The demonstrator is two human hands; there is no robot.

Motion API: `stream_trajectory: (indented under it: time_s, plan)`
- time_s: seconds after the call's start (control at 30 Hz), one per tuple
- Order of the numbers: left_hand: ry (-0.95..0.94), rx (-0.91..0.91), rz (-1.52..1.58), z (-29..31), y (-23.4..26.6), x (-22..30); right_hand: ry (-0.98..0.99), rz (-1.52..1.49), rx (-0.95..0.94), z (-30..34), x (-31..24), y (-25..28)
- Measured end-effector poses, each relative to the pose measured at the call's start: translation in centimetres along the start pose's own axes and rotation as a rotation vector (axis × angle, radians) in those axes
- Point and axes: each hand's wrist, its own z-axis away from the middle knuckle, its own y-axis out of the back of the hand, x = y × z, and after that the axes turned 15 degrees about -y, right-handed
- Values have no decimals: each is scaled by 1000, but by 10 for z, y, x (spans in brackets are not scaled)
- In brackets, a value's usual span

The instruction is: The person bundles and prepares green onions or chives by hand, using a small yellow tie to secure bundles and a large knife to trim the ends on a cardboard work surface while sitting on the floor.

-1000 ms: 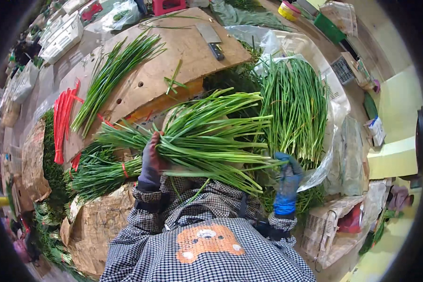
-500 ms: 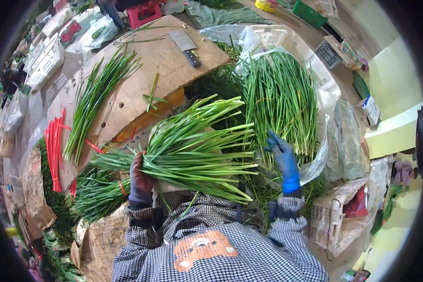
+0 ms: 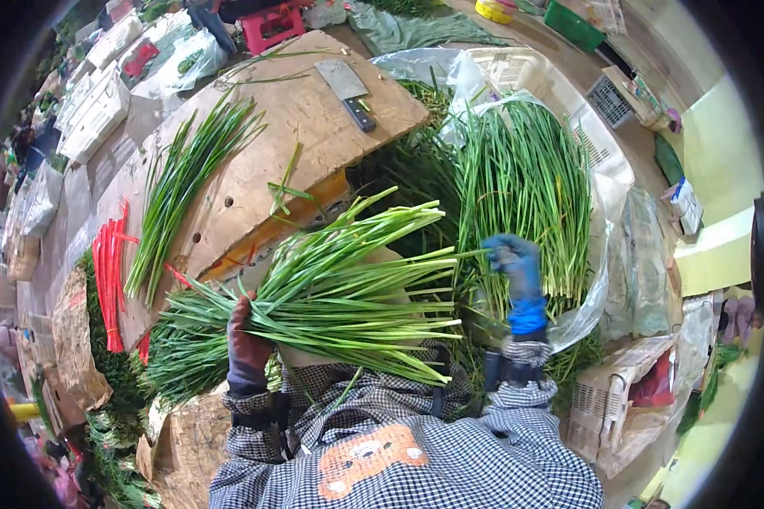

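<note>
My left hand [image 3: 246, 346], in a dark maroon glove, is closed around the leafy part of a loose bunch of garlic chives [image 3: 361, 293]. The pale cut ends fan out to the right across my lap. My right hand [image 3: 516, 261], in a blue glove, is slightly blurred, with its fingers curled together at the tip of one stalk that sticks out from the bunch. Behind that hand, a thick heap of chives [image 3: 526, 182] fills a plastic-lined white crate [image 3: 598, 148].
On the wooden board [image 3: 263, 161] lie a smaller chive bunch [image 3: 191, 182], a cleaver [image 3: 345, 85] and a few stray stalks. Red ties [image 3: 110, 276] hang at its left edge. A white crate [image 3: 603, 399] stands at the lower right, a red stool [image 3: 272, 30] beyond the board.
My right hand has gone from spread fingers to curled ones, meeting a stalk's end. My left hand keeps its hold on the bunch. The whole view has shifted slightly.
</note>
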Motion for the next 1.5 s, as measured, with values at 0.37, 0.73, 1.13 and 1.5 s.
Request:
stream_trajectory:
  time_s: [0.37,0.73,1.13,1.5]
  plan:
    - [-93,-120,75,10,7,26,-291,867,220,88,93,134]
    - [26,-55,-72,22,-16,44,440,477,-45,34,-19,-16]
    - [-68,-270,-17,24,14,42,546,401,-175,3,-7,-122]
    - [-35,-123,-26,26,3,40,276,-66,-29,8,-21,-70]
